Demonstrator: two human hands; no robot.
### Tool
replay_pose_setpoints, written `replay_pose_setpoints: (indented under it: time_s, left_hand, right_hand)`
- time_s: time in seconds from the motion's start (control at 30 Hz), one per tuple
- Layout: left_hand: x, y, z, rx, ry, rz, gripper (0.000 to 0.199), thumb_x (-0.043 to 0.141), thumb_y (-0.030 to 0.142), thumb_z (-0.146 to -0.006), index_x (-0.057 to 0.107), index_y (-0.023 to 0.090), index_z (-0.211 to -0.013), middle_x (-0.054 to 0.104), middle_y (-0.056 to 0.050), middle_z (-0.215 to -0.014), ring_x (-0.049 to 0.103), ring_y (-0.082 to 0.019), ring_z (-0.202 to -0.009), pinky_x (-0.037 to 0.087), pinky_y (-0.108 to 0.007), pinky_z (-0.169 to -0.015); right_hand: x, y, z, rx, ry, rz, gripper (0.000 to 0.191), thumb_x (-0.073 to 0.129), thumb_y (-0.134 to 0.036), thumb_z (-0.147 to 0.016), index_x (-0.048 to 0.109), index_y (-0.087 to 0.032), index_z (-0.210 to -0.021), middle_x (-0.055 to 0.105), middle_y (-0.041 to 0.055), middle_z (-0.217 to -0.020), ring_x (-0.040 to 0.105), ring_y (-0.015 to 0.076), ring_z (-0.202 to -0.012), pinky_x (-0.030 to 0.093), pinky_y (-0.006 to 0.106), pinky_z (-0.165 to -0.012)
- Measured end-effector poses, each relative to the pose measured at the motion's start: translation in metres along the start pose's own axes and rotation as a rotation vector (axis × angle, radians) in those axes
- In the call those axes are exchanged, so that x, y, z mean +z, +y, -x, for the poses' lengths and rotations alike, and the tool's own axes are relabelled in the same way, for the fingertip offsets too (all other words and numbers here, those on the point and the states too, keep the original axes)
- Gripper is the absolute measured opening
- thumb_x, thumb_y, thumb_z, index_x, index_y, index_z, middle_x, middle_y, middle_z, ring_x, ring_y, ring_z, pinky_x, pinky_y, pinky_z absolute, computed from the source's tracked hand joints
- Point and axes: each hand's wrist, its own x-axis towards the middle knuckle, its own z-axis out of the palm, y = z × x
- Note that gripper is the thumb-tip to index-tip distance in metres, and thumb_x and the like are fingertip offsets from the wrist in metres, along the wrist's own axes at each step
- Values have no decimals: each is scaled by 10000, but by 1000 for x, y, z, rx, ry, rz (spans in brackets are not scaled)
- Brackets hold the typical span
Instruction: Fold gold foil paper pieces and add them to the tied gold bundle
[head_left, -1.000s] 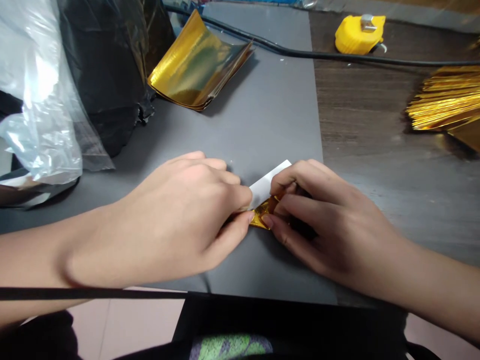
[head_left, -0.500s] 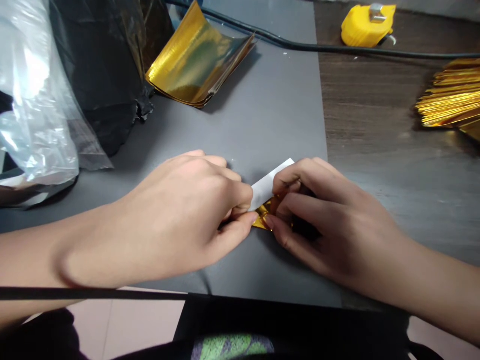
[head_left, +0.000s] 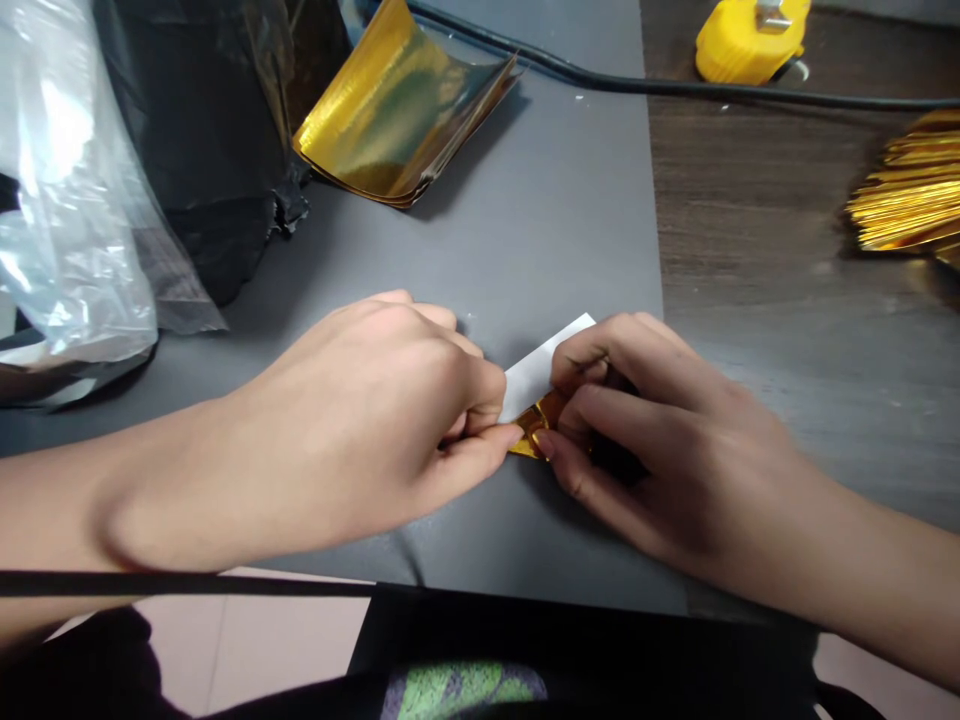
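Observation:
Between my hands is a small folded piece of gold foil paper (head_left: 531, 432), its white back showing as a slanted strip. My left hand (head_left: 390, 400) pinches its left end between thumb and curled fingers. At the other end, my right hand (head_left: 637, 420) grips the same paper, with the thumb tip on the gold side near the lower edge. The fingers hide much of the fold. Farther up the grey mat (head_left: 555, 240) lies a small curved stack of gold sheets (head_left: 397, 110).
Clear plastic (head_left: 82, 200) and a black bag (head_left: 202, 120) stand at the left. A black cable (head_left: 600, 80) crosses the back. At the right are a yellow tape measure (head_left: 746, 42) and a pile of gold folded pieces (head_left: 911, 190) on dark wood (head_left: 757, 200).
The view has shifted slightly, so the tape measure and gold pile appear farther right. Both hands keep hold of the folded paper, with a bit more gold visible between the thumbs.

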Motion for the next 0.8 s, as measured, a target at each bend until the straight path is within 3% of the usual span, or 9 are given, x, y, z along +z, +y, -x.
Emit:
replay_pose_setpoints:
  time_s: [0.8]
  left_hand:
    - [1, -2, 2, 21, -17, -17, 341, 580, 272, -909, 495, 215, -584, 491, 33, -520, 413, -146, -553, 274, -351, -640]
  right_hand:
    - [-1, -2, -3, 12, -18, -28, 225, 516, -149, -989, 621, -156, -790, 581, 121, -967, 515, 206, -865, 462, 364, -712]
